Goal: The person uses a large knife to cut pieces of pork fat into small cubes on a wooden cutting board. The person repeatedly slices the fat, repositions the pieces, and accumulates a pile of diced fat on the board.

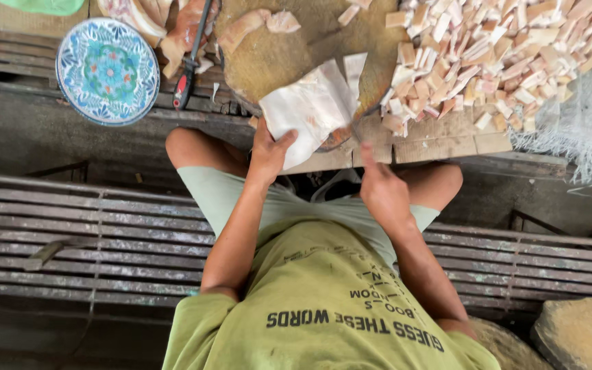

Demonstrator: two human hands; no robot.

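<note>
My left hand (268,147) presses its fingers and thumb onto a pale, flat slab of fatty meat (310,109). The slab lies on the near edge of a round wooden chopping block (289,51). My right hand (381,188) is closed just right of the slab, its index finger stretched forward. It grips what looks like a knife (363,120), seen edge-on as a thin dark line beside the slab. My knees and green shirt fill the lower middle of the view.
A large heap of pale cut meat cubes (501,48) covers the boards at upper right. A blue patterned plate (107,68), a red-handled tool (188,68) and meat chunks (173,24) lie at upper left. A slatted wooden bench (70,233) runs below, with a frayed white cloth (584,130) at right.
</note>
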